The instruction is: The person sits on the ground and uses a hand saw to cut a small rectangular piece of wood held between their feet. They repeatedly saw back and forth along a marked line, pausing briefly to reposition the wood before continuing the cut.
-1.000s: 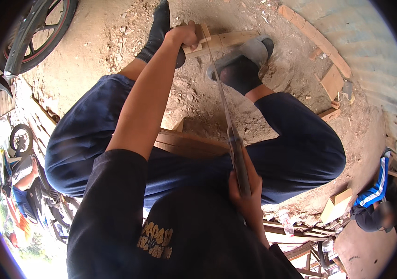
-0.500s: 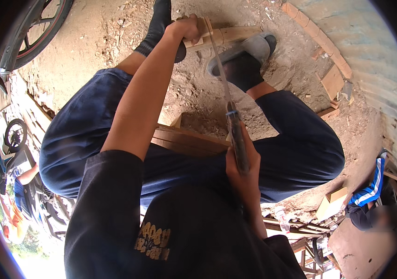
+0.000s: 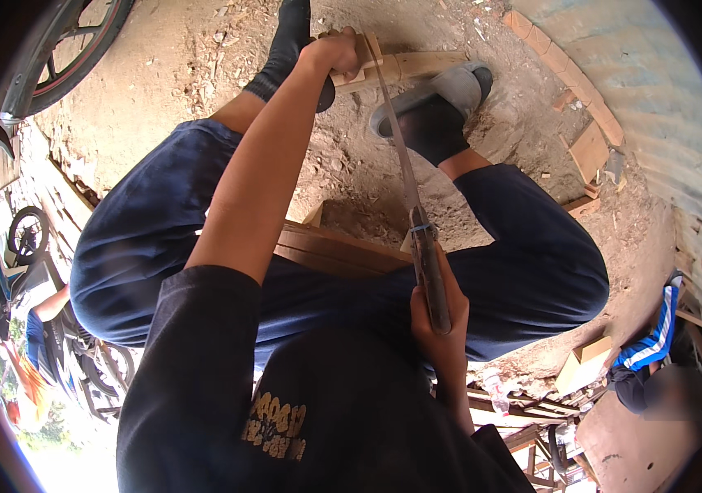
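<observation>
Looks partway through a saw cut, as a judgement; no finished cut in sight. Already in place: a small wood piece (image 3: 376,51), apparently resting on a longer timber (image 3: 429,62) down on the dirt ground (image 3: 351,172), between a black-socked left foot (image 3: 285,49) and a grey slipper (image 3: 453,85) to the right. Also lined up: a saw (image 3: 410,187), angled forward, far end across the small wood piece. Can't see any part separated from it. Can't tell kerf depth or tooth contact either; too small to read. Probably left: the rest of the cut.

On to the hands. Left hand (image 3: 338,51): mostly closed, fingers curled over the small wood piece from its left side, just beside the saw's far end. Right hand (image 3: 443,308): closed firmly round the dark saw handle (image 3: 430,275), no visible gap. Nothing else visibly held in either.
</observation>
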Demonstrator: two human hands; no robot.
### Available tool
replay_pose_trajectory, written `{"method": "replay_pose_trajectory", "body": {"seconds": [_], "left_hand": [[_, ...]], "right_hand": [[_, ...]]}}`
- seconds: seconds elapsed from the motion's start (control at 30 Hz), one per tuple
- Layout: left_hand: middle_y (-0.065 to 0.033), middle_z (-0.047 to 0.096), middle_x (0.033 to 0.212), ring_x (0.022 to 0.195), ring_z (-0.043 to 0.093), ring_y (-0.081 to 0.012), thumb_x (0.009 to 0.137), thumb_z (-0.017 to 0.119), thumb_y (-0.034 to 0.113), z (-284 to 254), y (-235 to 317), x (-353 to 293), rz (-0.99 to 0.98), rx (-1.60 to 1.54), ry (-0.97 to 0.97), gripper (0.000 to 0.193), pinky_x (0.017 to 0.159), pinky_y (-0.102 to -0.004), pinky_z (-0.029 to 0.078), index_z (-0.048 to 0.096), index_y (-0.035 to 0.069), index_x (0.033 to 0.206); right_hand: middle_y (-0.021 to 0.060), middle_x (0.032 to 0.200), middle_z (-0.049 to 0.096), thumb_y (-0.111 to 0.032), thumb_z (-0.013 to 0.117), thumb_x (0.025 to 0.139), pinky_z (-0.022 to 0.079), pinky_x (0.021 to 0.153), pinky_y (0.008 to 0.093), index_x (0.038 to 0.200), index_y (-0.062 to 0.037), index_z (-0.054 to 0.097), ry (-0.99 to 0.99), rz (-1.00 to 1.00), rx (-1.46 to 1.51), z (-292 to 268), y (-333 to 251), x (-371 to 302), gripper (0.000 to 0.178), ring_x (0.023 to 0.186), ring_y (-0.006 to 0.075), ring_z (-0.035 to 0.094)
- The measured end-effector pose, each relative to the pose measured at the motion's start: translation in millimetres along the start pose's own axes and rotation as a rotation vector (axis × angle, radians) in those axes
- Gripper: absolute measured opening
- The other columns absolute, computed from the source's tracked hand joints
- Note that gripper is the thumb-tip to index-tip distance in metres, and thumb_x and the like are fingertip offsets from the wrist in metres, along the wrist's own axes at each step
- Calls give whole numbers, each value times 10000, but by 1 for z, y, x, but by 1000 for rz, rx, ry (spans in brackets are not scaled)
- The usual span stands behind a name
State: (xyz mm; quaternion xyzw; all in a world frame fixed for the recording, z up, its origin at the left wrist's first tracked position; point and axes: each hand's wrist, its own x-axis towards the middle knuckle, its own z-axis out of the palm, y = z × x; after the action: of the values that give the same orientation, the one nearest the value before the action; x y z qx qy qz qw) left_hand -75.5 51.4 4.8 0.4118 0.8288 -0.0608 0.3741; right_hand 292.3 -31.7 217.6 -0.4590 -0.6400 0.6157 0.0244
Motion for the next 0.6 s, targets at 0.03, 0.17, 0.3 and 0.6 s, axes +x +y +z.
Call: {"method": "replay_pose_trajectory", "body": {"seconds": [0.03, 0.17, 0.3, 0.6], "left_hand": [[-323, 516, 1295, 1204, 532, -474, 595, 799, 118, -1, -3, 0, -13, -27, -13, 863, 896, -531, 513, 388, -13, 1343], [-315, 564, 1242, 1163, 569, -455, 604, 799, 119, 29, -37, 29, 38, 49, 63, 847, 900, -520, 514, 400, -24, 1337], [-304, 603, 1189, 1118, 604, -440, 589, 800, 119, 9, -3, 11, 45, 16, 60, 851, 900, -495, 521, 413, -27, 1333], [-289, 608, 1199, 1129, 598, -439, 553, 794, 117, 2, -15, -2, -16, -65, 56, 835, 866, -488, 535, 436, -27, 1294]], "right_hand": [[246, 1292, 591, 64, 478, 853, 434, 981, 297, 1405, 64, 435, -7, -4, 1, 0, -3, 1, 554, 1185, 240, 596], [248, 1305, 584, 68, 481, 848, 427, 999, 309, 1407, 59, 436, -37, 24, 1, 6, -11, 11, 560, 1209, 253, 583], [246, 1312, 580, 72, 480, 847, 423, 1009, 315, 1406, 58, 438, 5, 35, -17, 2, -9, -3, 561, 1223, 259, 574], [220, 983, 682, 76, 472, 831, 499, 687, 277, 1458, 2, 392, 18, -143, -165, 8, 0, -11, 636, 724, 138, 632]]}}
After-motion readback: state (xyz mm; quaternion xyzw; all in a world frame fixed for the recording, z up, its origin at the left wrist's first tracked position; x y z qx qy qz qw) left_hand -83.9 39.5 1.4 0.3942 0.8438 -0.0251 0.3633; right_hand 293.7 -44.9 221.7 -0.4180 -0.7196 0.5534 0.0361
